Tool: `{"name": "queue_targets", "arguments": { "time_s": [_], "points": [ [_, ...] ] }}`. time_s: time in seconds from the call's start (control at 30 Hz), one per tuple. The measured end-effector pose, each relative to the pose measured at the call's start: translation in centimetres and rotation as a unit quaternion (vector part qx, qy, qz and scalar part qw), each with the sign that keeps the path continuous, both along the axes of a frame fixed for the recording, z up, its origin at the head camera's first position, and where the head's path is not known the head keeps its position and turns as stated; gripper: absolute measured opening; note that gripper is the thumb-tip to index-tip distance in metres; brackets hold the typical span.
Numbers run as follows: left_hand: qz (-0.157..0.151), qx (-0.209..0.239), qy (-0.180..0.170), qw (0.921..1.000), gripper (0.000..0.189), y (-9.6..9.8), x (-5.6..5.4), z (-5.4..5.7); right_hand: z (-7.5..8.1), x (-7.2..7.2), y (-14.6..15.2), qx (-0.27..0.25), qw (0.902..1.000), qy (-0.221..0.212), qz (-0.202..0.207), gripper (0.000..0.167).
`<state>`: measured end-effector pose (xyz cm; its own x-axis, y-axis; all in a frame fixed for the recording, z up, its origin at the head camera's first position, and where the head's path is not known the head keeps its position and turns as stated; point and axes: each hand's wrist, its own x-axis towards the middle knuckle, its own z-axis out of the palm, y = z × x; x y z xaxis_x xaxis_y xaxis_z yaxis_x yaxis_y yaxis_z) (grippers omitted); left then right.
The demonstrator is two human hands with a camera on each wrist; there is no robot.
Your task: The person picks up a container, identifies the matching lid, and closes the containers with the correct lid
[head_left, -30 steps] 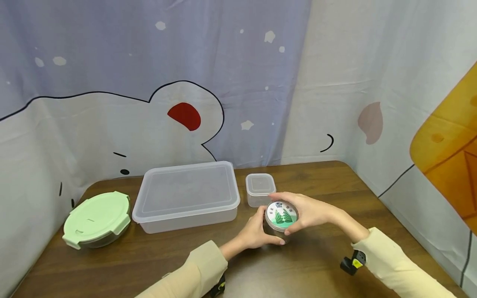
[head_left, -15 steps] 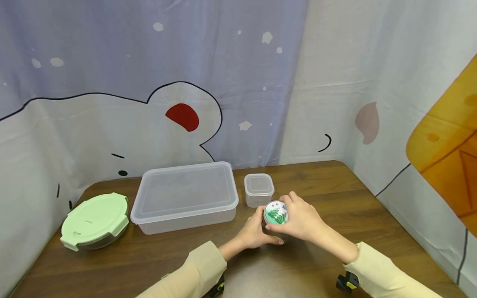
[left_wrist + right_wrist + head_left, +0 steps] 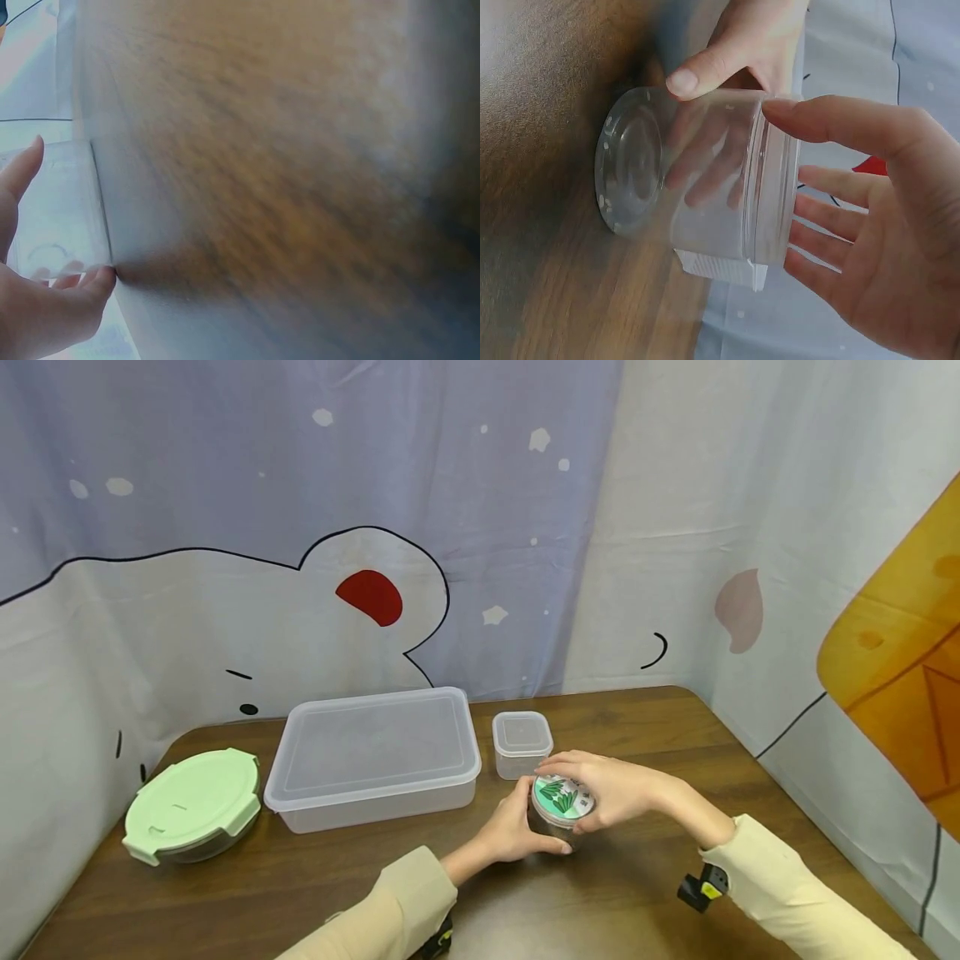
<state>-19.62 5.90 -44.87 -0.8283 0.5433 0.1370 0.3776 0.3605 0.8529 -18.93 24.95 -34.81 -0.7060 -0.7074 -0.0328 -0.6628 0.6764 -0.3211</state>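
A clear round plastic jar (image 3: 705,236) stands upright on the table, its lid (image 3: 561,797) printed with green leaves on white. My left hand (image 3: 512,831) grips the jar's body, thumb at the near side. In the right wrist view, the left fingers show through the clear wall, and the jar looks empty. My right hand (image 3: 618,789) spans the lid from the right, fingers at the far edge and thumb at the near edge. The left wrist view catches part of the left hand (image 3: 45,315) around the jar (image 3: 56,210).
Just behind the jar stands a small square lidded container (image 3: 522,745). To the left is a large rectangular lidded box (image 3: 375,752), then a round container with a green clip lid (image 3: 192,802). A printed curtain (image 3: 510,527) hangs behind the wooden table (image 3: 637,718).
My right hand swung over the lid, then back to the right side. The lid's print now sits turned clockwise from where it was. My left hand has stayed on the jar.
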Motion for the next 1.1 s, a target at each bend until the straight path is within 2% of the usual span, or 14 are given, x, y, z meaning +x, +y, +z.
{"name": "queue_targets", "arguments": {
  "time_s": [0.33,0.67,0.9,1.1],
  "points": [
    [0.000,0.007,0.001,1.0000,0.084,0.1,0.0,0.1,0.1,0.6,-1.1,0.028,0.9959,0.075,-0.043,0.073],
    [0.004,0.002,0.000,1.0000,0.084,0.1,0.1,0.0,-0.7,0.6,-1.1,-0.006,0.9926,0.095,-0.076,0.071],
    [0.009,-0.008,0.001,0.9999,0.085,0.1,0.1,0.1,-0.8,0.6,-1.3,-0.012,0.9913,0.101,-0.084,0.070],
    [0.008,-0.014,0.001,0.9999,0.085,0.0,0.1,0.3,-0.8,0.8,-1.2,-0.019,0.9925,0.085,-0.085,0.070]
  ]
}}
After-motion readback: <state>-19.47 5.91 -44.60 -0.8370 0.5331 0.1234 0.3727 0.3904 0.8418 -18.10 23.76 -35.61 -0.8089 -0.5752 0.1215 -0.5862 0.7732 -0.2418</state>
